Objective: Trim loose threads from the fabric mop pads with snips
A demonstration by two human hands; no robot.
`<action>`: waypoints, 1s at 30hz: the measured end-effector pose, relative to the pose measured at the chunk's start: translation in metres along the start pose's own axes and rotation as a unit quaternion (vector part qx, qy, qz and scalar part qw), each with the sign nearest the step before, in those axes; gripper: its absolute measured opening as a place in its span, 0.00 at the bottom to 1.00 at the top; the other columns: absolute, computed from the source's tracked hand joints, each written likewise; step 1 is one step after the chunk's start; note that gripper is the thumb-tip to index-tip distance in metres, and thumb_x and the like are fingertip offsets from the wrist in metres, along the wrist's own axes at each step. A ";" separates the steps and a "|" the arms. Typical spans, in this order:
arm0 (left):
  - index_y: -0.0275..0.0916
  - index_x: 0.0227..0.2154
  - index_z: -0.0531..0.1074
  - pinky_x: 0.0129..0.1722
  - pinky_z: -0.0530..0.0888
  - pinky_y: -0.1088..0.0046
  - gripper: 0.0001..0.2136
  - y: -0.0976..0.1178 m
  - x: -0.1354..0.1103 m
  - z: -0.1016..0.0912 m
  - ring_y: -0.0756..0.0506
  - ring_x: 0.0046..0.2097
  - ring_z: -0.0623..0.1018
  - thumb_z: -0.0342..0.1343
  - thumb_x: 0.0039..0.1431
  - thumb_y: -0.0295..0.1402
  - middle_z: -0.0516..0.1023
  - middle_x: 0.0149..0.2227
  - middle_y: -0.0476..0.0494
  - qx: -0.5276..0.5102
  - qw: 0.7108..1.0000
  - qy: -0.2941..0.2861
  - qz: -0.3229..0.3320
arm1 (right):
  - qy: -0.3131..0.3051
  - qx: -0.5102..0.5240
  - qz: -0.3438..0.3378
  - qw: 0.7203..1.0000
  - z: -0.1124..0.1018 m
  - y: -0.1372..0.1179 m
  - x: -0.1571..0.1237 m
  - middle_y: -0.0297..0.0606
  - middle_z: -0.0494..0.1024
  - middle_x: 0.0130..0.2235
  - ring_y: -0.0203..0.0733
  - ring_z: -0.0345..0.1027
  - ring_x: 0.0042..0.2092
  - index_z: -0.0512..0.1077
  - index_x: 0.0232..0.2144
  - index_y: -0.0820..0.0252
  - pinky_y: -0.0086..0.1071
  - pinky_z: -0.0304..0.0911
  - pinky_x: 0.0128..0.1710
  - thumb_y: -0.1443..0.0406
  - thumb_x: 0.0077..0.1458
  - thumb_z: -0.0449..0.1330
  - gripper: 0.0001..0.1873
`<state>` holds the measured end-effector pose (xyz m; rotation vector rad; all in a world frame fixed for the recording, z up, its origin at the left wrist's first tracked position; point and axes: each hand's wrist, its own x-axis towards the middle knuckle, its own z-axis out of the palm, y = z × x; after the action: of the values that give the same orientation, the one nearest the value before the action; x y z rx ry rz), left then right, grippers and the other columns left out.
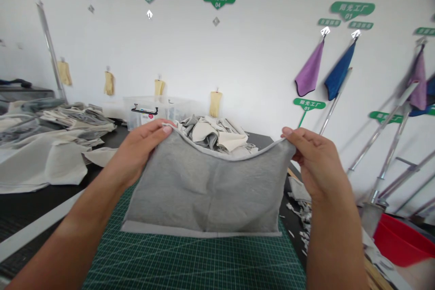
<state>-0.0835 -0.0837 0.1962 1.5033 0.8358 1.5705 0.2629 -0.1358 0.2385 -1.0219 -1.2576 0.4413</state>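
A grey rectangular piece of fabric (204, 195) with pale edges hangs between my hands, its top edge sagging in the middle. My left hand (144, 145) pinches the upper left corner between thumb and fingers. At the upper right corner, my right hand (311, 156) grips the cloth the same way. The fabric's lower edge hangs over a green cutting mat (197, 265) with a white grid. Behind it lies a heap of pale and grey fabric pieces (217, 133), partly hidden by the held piece.
Stacked fabric sheets (50, 158) cover the table's left side, with a long white ruler (44, 224) nearer me. A clear plastic box (149, 111) stands at the back. Fabric scraps (304, 222) lie along the right. A red basin (404, 240) and mop poles stand at the far right.
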 end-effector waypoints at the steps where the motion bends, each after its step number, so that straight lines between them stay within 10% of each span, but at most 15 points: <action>1: 0.44 0.38 0.78 0.31 0.70 0.74 0.10 0.001 -0.005 0.009 0.46 0.33 0.75 0.61 0.58 0.42 0.77 0.34 0.47 0.015 0.999 -0.031 0.002 | -0.035 0.006 0.012 0.999 0.010 -0.003 -0.005 0.33 0.72 0.26 0.35 0.62 0.26 0.72 0.24 0.58 0.27 0.58 0.25 0.50 0.49 0.69 0.19; 8: 0.48 0.35 0.78 0.45 0.71 0.66 0.05 0.008 -0.036 0.065 0.42 0.46 0.76 0.60 0.60 0.40 0.78 0.41 0.45 0.070 0.944 -0.322 0.033 | -0.214 0.010 0.058 0.975 0.073 0.002 -0.036 0.31 0.67 0.23 0.33 0.55 0.24 0.73 0.27 0.58 0.28 0.51 0.24 0.48 0.53 0.65 0.20; 17: 0.44 0.32 0.79 0.39 0.70 0.65 0.08 -0.018 -0.038 0.069 0.43 0.39 0.77 0.60 0.59 0.42 0.79 0.34 0.44 0.064 0.949 -0.307 -0.025 | -0.209 -0.030 0.043 0.976 0.087 0.022 -0.038 0.29 0.67 0.21 0.34 0.57 0.23 0.74 0.27 0.58 0.28 0.50 0.23 0.46 0.53 0.64 0.21; 21: 0.43 0.33 0.80 0.38 0.70 0.67 0.10 -0.028 -0.019 0.045 0.43 0.39 0.77 0.61 0.58 0.44 0.80 0.36 0.45 0.109 0.979 -0.173 -0.024 | -0.246 -0.010 0.104 0.964 0.077 0.017 -0.031 0.36 0.79 0.31 0.39 0.71 0.31 0.76 0.31 0.57 0.29 0.62 0.28 0.47 0.54 0.63 0.20; 25: 0.40 0.35 0.80 0.40 0.68 0.71 0.10 -0.040 0.015 -0.010 0.45 0.39 0.75 0.62 0.57 0.41 0.80 0.36 0.46 0.159 0.982 0.084 0.055 | -0.267 -0.049 0.139 0.952 0.057 0.012 -0.019 0.42 0.82 0.37 0.42 0.76 0.36 0.78 0.34 0.58 0.33 0.69 0.35 0.49 0.56 0.63 0.18; 30: 0.33 0.42 0.77 0.42 0.67 0.71 0.13 -0.043 0.034 -0.087 0.47 0.38 0.72 0.59 0.61 0.38 0.76 0.36 0.46 0.219 0.865 0.382 0.241 | -0.284 -0.083 0.120 0.947 0.035 0.008 -0.011 0.42 0.82 0.36 0.42 0.77 0.37 0.78 0.33 0.59 0.35 0.71 0.39 0.51 0.58 0.62 0.17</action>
<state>-0.1655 -0.0282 0.1675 1.4480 1.4050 2.5721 0.2289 -0.1263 0.2247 -1.2479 -1.7098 0.8753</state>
